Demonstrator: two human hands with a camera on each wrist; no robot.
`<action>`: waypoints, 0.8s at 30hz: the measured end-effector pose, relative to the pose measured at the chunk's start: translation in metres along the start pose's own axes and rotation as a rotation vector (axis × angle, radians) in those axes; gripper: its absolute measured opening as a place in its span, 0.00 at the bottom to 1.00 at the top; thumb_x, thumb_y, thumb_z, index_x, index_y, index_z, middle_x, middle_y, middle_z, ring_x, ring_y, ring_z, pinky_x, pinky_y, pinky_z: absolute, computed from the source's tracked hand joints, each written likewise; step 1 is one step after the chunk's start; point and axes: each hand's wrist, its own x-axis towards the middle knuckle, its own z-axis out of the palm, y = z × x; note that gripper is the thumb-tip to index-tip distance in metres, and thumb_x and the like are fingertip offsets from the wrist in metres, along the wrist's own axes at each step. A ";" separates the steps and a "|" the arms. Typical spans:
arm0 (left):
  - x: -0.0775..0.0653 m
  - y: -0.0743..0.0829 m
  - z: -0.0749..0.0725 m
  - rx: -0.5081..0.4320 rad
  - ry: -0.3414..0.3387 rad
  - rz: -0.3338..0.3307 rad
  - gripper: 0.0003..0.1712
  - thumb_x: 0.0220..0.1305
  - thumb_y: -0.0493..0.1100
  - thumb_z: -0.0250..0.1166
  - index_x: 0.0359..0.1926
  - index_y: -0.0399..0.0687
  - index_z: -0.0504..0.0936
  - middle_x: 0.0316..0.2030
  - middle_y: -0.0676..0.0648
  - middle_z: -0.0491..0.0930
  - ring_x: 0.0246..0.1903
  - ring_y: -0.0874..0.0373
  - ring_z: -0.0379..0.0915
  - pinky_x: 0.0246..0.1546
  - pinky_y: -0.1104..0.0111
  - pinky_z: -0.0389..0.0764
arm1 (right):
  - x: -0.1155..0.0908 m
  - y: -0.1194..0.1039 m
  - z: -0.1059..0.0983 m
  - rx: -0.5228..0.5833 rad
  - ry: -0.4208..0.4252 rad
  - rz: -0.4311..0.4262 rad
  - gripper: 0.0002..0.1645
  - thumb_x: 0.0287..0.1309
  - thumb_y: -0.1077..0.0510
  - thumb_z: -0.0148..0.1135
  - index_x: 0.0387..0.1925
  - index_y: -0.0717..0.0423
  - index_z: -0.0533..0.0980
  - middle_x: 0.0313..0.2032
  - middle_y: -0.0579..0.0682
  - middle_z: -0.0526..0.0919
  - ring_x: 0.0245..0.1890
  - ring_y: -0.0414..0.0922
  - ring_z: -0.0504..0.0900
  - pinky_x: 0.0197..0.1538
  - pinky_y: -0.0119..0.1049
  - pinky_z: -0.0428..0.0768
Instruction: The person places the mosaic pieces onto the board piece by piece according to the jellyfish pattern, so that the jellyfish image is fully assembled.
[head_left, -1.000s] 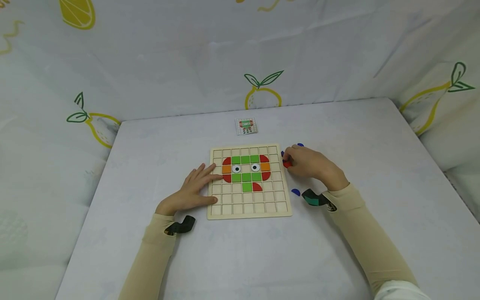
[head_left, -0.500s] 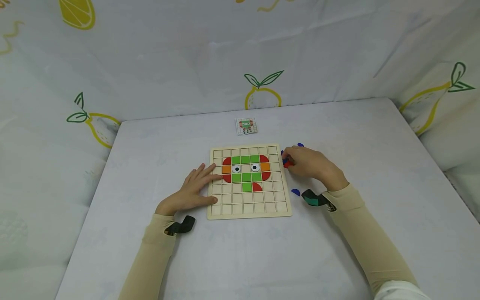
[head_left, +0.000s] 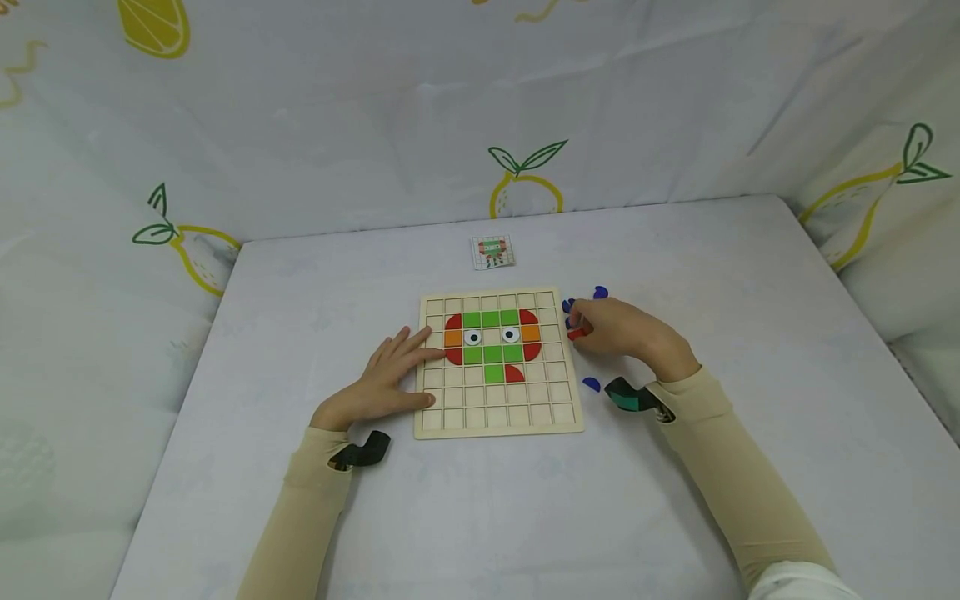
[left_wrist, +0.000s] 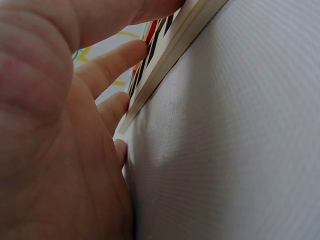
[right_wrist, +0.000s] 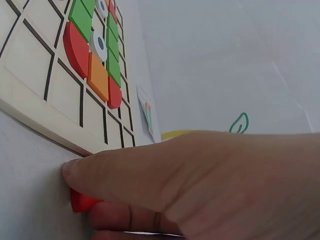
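A wooden grid board [head_left: 457,422] lies flat in the middle of the head view, bearing a face of green squares [head_left: 491,319], red quarter-round pieces [head_left: 453,357], orange squares [head_left: 531,333] and two round eye pieces [head_left: 511,335]. My left hand [head_left: 377,385] rests spread on the board's left side, its thumb and fingertips over the edge. Just off the right edge, my right hand [head_left: 628,330] pinches a red piece [right_wrist: 82,201] between thumb and fingers. The thumb covers much of that piece in the right wrist view.
Dark blue pieces [head_left: 601,292] lie beyond and beside the right hand. One blue half-round [head_left: 592,384] sits nearer, right of the board. Behind the board is a small pattern card [head_left: 492,252]. A white cloth covers the table [head_left: 480,517].
My right hand has shifted slightly right at the small pile, and more of the blue pieces there now shows. The left hand and the board stay still.
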 end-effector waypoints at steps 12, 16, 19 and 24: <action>0.000 0.000 0.000 0.005 0.000 -0.005 0.39 0.60 0.48 0.71 0.72 0.59 0.69 0.82 0.48 0.43 0.82 0.45 0.23 0.79 0.44 0.26 | -0.003 0.001 -0.002 0.012 -0.007 -0.029 0.06 0.65 0.61 0.63 0.40 0.58 0.75 0.32 0.51 0.76 0.34 0.46 0.74 0.35 0.34 0.71; 0.000 0.000 0.000 0.007 0.002 -0.002 0.39 0.60 0.48 0.71 0.72 0.59 0.69 0.82 0.48 0.43 0.82 0.45 0.24 0.79 0.44 0.27 | -0.004 -0.002 -0.004 0.051 0.039 -0.101 0.15 0.68 0.63 0.59 0.55 0.58 0.75 0.41 0.54 0.81 0.41 0.49 0.77 0.45 0.40 0.79; 0.000 0.001 0.000 0.004 0.003 0.002 0.39 0.60 0.48 0.71 0.72 0.58 0.69 0.82 0.48 0.43 0.82 0.45 0.24 0.79 0.45 0.27 | -0.005 -0.009 -0.004 0.098 0.095 -0.182 0.20 0.69 0.65 0.56 0.61 0.57 0.76 0.48 0.56 0.83 0.46 0.51 0.78 0.53 0.46 0.81; -0.001 0.001 0.000 0.001 0.002 0.003 0.39 0.60 0.48 0.71 0.72 0.58 0.69 0.82 0.48 0.43 0.82 0.44 0.24 0.79 0.45 0.27 | -0.006 -0.024 0.001 0.230 0.122 -0.292 0.13 0.70 0.63 0.59 0.53 0.57 0.80 0.47 0.52 0.86 0.46 0.48 0.80 0.54 0.43 0.82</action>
